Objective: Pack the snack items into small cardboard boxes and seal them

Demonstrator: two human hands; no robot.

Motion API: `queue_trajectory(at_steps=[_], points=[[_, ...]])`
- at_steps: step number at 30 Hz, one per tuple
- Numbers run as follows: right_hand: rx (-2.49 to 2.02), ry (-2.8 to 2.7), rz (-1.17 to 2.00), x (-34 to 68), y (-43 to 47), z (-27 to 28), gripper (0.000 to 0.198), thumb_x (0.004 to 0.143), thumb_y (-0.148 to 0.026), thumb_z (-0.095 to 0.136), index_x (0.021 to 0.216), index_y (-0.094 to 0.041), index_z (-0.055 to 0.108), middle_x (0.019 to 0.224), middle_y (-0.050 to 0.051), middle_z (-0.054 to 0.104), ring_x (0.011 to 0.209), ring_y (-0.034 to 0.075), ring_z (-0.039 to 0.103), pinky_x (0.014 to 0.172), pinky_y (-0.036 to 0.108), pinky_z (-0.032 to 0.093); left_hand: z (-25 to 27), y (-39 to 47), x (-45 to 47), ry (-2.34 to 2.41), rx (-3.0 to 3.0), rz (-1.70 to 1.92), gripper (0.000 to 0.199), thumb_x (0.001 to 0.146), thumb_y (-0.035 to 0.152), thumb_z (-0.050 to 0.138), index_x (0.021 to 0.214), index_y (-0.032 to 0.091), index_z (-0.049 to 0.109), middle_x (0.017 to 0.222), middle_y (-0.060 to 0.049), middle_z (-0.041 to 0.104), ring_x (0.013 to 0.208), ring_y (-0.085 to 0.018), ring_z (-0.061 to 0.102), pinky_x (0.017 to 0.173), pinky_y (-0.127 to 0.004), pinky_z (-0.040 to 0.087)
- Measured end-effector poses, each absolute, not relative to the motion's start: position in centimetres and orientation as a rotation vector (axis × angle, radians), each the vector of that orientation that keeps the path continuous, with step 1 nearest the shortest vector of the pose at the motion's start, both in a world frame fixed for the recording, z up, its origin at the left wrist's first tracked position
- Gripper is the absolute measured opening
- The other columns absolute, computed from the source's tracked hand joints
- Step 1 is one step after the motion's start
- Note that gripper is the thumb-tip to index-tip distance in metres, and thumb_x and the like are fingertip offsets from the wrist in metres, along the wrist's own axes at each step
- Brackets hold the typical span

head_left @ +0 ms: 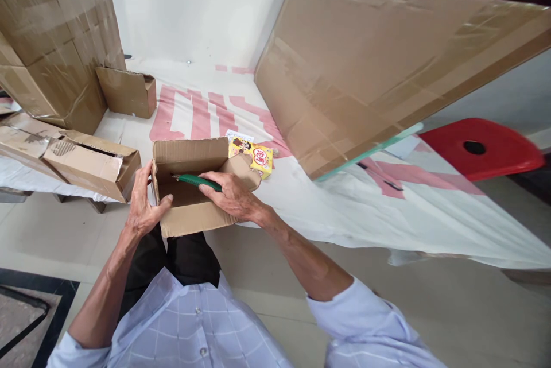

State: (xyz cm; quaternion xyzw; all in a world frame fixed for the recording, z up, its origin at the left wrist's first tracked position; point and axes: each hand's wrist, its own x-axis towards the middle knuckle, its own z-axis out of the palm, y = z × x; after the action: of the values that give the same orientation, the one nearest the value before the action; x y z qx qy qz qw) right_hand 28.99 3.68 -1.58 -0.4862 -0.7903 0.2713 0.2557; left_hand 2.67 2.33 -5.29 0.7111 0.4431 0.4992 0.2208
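Observation:
An open cardboard box point(193, 220) is tilted toward me at the near edge of the cloth-covered table. My left hand point(144, 201) grips its left wall, with the thumb over the near inside edge and the fingers around the outside. In my right hand point(230, 194) is a green utility knife point(196, 180), held over the box's opening with its tip pointing left at the inner left side. Whether the tip touches the cardboard I cannot tell. Just behind the box's right side lies a small yellow printed packet point(258, 157), partly hidden by a flap.
Stacked cardboard boxes point(64, 46) stand at the left, with long boxes point(81, 155) in front and a small carton point(127, 92) beside them. A large cardboard panel point(379, 69) leans at the right. Beyond it is a red stool point(495, 147).

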Motion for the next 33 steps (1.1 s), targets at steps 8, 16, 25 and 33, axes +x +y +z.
queue_trajectory(at_steps=[8, 16, 25, 33], points=[[-1.314, -2.157, 0.729, 29.10, 3.69, -1.56, 0.025, 0.104, -0.030, 0.058, 0.119, -0.022, 0.076, 0.109, 0.007, 0.082, 0.097, 0.024, 0.075, 0.089, 0.037, 0.055, -5.52, 2.44, 2.62, 1.216, 1.956, 1.388, 0.076, 0.090, 0.041, 0.076, 0.160, 0.036, 0.048, 0.143, -0.013, 0.058, 0.135, -0.040, 0.060, 0.110, -0.062, 0.057], [-1.324, -2.161, 0.738, 29.07, 3.66, -1.35, 0.025, 0.104, -0.030, 0.059, 0.119, -0.022, 0.077, 0.108, 0.007, 0.082, 0.096, 0.023, 0.075, 0.087, 0.035, 0.055, -5.27, 2.30, 2.63, 1.223, 1.947, 1.371, 0.074, 0.090, 0.043, 0.076, 0.159, 0.036, 0.049, 0.144, -0.012, 0.058, 0.135, -0.039, 0.058, 0.111, -0.060, 0.056], [-1.331, -2.152, 0.731, 28.94, 3.59, -1.43, 0.024, 0.104, -0.030, 0.059, 0.118, -0.022, 0.077, 0.108, 0.006, 0.083, 0.096, 0.023, 0.075, 0.087, 0.035, 0.055, -5.17, 2.19, 2.70, 1.240, 1.941, 1.363, 0.076, 0.089, 0.041, 0.076, 0.160, 0.037, 0.049, 0.141, -0.013, 0.059, 0.134, -0.040, 0.059, 0.112, -0.063, 0.055], [-1.319, -2.159, 0.743, 28.90, 3.56, -1.39, 0.025, 0.104, -0.029, 0.058, 0.119, -0.020, 0.076, 0.109, 0.007, 0.082, 0.097, 0.023, 0.075, 0.087, 0.036, 0.054, -5.14, 2.15, 2.69, 1.253, 1.956, 1.357, 0.077, 0.089, 0.038, 0.076, 0.160, 0.036, 0.047, 0.140, -0.012, 0.058, 0.133, -0.040, 0.059, 0.110, -0.061, 0.057]])
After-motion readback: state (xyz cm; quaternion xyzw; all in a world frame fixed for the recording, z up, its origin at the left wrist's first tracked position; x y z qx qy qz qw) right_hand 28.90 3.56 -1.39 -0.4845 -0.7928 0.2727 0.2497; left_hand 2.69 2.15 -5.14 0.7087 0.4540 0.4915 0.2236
